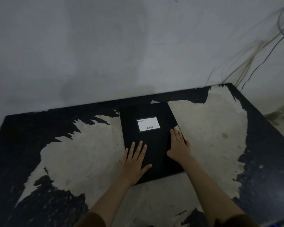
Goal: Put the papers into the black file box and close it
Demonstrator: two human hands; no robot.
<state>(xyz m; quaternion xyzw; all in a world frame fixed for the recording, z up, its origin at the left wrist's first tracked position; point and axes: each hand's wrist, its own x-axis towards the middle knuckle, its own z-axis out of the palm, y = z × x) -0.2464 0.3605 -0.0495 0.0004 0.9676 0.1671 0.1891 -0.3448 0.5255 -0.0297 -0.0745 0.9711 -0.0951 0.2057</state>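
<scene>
The black file box (152, 112) lies flat and closed on the table, with a white label (148, 124) on its lid. My left hand (135, 158) rests palm down on the lid's near left part, fingers spread. My right hand (179, 145) lies flat along the lid's right edge, its fingertips at the edge. No papers are visible outside the box.
The table (72, 153) has a worn black top with large pale patches where the coating has peeled. A grey wall (121, 46) stands right behind it. Cables (252, 59) hang down the wall at the far right corner.
</scene>
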